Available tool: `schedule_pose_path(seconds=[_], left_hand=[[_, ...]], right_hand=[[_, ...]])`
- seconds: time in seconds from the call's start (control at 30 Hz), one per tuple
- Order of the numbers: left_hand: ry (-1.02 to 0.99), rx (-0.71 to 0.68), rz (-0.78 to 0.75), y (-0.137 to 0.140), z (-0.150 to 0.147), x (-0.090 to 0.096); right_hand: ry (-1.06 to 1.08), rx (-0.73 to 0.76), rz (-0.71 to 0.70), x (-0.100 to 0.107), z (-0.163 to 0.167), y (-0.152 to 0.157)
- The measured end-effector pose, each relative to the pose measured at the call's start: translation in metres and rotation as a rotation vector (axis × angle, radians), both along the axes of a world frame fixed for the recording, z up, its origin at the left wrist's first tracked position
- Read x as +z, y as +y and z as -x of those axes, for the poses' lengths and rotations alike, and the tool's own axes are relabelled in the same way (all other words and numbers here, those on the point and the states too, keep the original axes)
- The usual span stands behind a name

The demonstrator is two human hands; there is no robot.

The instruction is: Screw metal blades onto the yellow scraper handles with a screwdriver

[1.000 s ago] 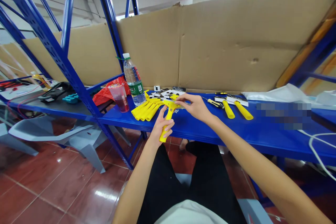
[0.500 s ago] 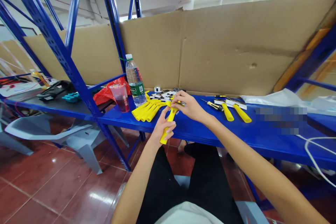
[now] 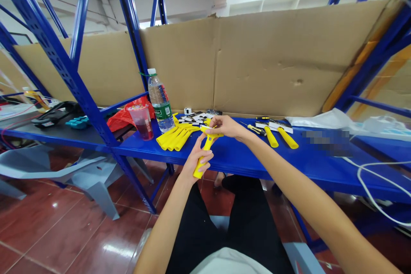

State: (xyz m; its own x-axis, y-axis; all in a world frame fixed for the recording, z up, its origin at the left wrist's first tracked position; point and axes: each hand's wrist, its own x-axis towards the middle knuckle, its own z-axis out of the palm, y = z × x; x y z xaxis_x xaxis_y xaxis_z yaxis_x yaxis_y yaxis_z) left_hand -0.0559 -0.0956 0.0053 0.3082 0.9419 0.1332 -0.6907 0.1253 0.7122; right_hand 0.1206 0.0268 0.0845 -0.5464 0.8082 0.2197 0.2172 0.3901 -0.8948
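Observation:
My left hand (image 3: 196,156) wraps round the grip of a yellow T-shaped plastic handle (image 3: 208,142), which is tilted above the front edge of the blue table. At its upper end my right hand (image 3: 224,127) pinches the crosspiece with thumb and fingers. The fingertips partly cover the head, so I cannot tell whether a small part is also between them. Just left of my hands several similar yellow handles (image 3: 175,138) lie side by side. Behind them are flat black-and-white pieces (image 3: 196,118), partly hidden by my right hand.
A water bottle (image 3: 159,100) and a cup of dark drink (image 3: 141,122) stand at the left. To the right lie two yellow handles with black-and-white heads (image 3: 287,138) and a screwdriver (image 3: 256,129). A white cable (image 3: 361,175) loops over the right edge. Cardboard (image 3: 257,60) walls the back.
The camera view has shifted slightly to the right. My right fingers have closed in over the handle's head, and its crosspiece now shows more. The left hand keeps its hold.

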Motion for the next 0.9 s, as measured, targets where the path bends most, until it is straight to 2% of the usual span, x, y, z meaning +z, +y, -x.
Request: schedule_pose_path(seconds=[0.07,0.17,0.3,0.37,0.43,0.5,0.53,0.57,0.67,0.73,0.9], left_hand=[[-0.042,-0.006,0.044,0.001,-0.002,-0.002],[-0.092,-0.035,0.104,0.001,-0.005,-0.006],[-0.183,-0.044,0.11,0.0,-0.008,-0.008],[-0.228,-0.028,0.071,-0.003,-0.009,-0.007],[-0.246,-0.018,0.021,-0.005,-0.008,-0.005],[-0.231,-0.006,-0.025,-0.008,-0.006,-0.004],[-0.214,0.006,-0.044,-0.01,-0.005,-0.003],[-0.195,0.02,-0.061,-0.011,-0.003,-0.003],[-0.164,0.036,-0.098,-0.012,0.001,-0.003],[-0.164,0.01,-0.107,-0.012,0.004,-0.004],[-0.143,-0.015,-0.109,-0.011,0.009,-0.006]], right_hand=[[-0.082,0.003,0.051,0.001,-0.003,0.005],[-0.217,0.085,0.059,0.001,-0.008,0.008],[-0.184,0.17,0.0,0.001,-0.021,0.016],[-0.126,0.069,-0.049,-0.001,-0.035,0.026],[-0.147,-0.166,-0.161,-0.007,-0.057,0.042],[-0.396,-0.457,-0.383,-0.018,-0.086,0.057],[-0.562,-0.569,-0.453,-0.025,-0.101,0.063],[-0.622,-0.618,-0.459,-0.033,-0.115,0.068],[-0.849,-0.702,-0.474,-0.06,-0.151,0.075],[-0.943,-0.68,-0.464,-0.074,-0.166,0.076],[-0.939,-0.641,-0.463,-0.085,-0.174,0.077]])
